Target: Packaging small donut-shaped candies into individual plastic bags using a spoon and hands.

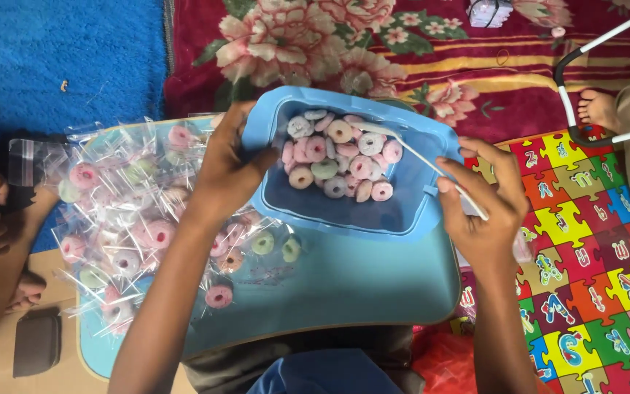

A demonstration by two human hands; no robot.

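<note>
Here we see the left hand (226,171) with fingers curled over the left rim of the blue tub (344,215), gripping it, while the right hand (484,208) is pinched shut on a thin white stick (432,166) that runs up and left across the tub's right rim toward the ring-shaped sugared candies (340,157) piled in the tub's back half. The tub rests on a light blue tray (373,281) over our lap, with clear-wrapped ring candies (129,219) heaped on the tray's left side. Around us we note a red floral rug (402,51), a blue carpet (52,66), a coloured puzzle mat (592,241), and another person's bare foot (598,108) at the upper right.
</note>
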